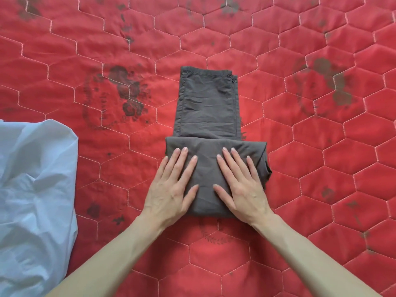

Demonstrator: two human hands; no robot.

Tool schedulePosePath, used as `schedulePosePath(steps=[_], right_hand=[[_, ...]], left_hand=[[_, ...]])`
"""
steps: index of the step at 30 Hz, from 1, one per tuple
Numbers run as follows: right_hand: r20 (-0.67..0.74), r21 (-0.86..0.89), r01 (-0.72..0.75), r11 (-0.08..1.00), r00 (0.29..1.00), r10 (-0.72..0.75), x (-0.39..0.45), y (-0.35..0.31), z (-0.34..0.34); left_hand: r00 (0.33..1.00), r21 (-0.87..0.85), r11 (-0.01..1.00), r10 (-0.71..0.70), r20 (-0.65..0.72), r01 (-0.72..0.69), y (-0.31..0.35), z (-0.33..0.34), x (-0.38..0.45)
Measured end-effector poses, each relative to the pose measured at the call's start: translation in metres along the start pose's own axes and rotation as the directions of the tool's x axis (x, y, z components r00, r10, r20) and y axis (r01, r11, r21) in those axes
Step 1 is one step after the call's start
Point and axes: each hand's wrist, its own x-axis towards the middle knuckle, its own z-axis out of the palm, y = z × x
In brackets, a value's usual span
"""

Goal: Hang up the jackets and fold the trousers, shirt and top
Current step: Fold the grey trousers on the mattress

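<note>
Dark grey trousers (207,108) lie on the red quilt, legs laid together and stretching away from me, hems at the far end. The near part is folded over into a thick block. My left hand (171,185) presses flat on the left half of that block, fingers straight and spread. On the right half my right hand (240,185) lies flat in the same way. A crumpled light blue garment (36,189) lies at the left edge of the view.
A red quilted bedcover (321,146) with hexagon stitching and faded dark flower prints fills the whole view under the clothes.
</note>
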Motion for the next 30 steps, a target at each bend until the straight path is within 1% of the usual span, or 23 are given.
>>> schedulePosePath(steps=[2, 5, 6, 7, 8, 9, 10, 11, 13, 15, 16, 18, 20, 23, 27, 30], right_hand=[[0.069, 0.023, -0.008, 1.000, 0.998, 0.006, -0.005, 0.003, 0.004], [0.093, -0.007, -0.030, 1.000, 0.995, 0.030, -0.004, 0.005, 0.004], [0.096, -0.011, -0.038, 0.999, 0.995, 0.039, -0.004, 0.004, 0.004], [0.099, -0.012, -0.047, 0.999, 0.994, 0.048, -0.005, 0.003, 0.003], [0.103, -0.009, -0.051, 0.999, 0.993, 0.052, -0.008, 0.003, 0.002], [0.111, -0.007, -0.047, 0.999, 0.993, 0.047, -0.011, 0.003, 0.002], [0.128, -0.008, -0.029, 1.000, 0.991, 0.029, -0.016, 0.004, 0.000], [0.152, -0.011, 0.003, 1.000, 0.988, -0.001, -0.021, 0.006, -0.002], [0.211, -0.019, 0.088, 0.996, 0.974, -0.082, -0.032, 0.011, -0.008], [0.269, -0.032, 0.159, 0.987, 0.952, -0.145, -0.037, 0.016, -0.016], [0.289, -0.038, 0.178, 0.983, 0.944, -0.160, -0.038, 0.017, -0.021], [0.326, -0.058, 0.197, 0.979, 0.930, -0.168, -0.035, 0.016, -0.028], [0.376, -0.082, 0.208, 0.975, 0.912, -0.163, -0.032, 0.013, -0.036], [0.445, -0.111, 0.212, 0.971, 0.884, -0.142, -0.027, 0.007, -0.046], [0.516, -0.155, 0.189, 0.970, 0.852, -0.084, -0.024, -0.006, -0.055], [0.504, -0.134, 0.140, 0.981, 0.862, -0.054, -0.028, -0.008, -0.062]], left_hand=[[1.000, 0.016, 1.000, -0.006, 0.025, 0.006, 0.000, 0.004, 0.002], [0.999, 0.037, 0.999, 0.021, 0.046, -0.023, -0.001, 0.004, 0.008], [0.996, 0.027, 0.997, 0.067, 0.060, -0.068, -0.003, 0.003, 0.008], [0.985, 0.017, 0.989, 0.147, 0.086, -0.149, -0.008, 0.001, 0.007], [0.960, 0.021, 0.966, 0.251, 0.124, -0.256, -0.014, -0.002, 0.004], [0.920, 0.035, 0.932, 0.350, 0.174, -0.361, -0.022, -0.005, 0.001], [0.880, 0.052, 0.897, 0.417, 0.225, -0.439, -0.029, -0.008, -0.002], [0.852, 0.069, 0.872, 0.452, 0.265, -0.485, -0.035, -0.011, -0.006], [0.830, 0.103, 0.853, 0.460, 0.316, -0.512, -0.041, -0.016, -0.012], [0.836, 0.156, 0.857, 0.415, 0.359, -0.492, -0.035, -0.019, -0.017], [0.852, 0.185, 0.863, 0.389, 0.350, -0.470, -0.029, -0.019, -0.019], [0.894, 0.224, 0.884, 0.342, 0.288, -0.410, -0.012, -0.016, -0.024], [0.933, 0.208, 0.921, 0.281, 0.226, -0.328, 0.004, -0.016, -0.027], [0.963, 0.129, 0.968, 0.191, 0.190, -0.217, 0.016, -0.023, -0.028], [0.961, -0.053, 0.996, 0.086, 0.263, -0.074, 0.022, -0.036, -0.029], [0.951, -0.162, 0.987, 0.065, 0.302, -0.016, 0.025, -0.050, -0.031]])
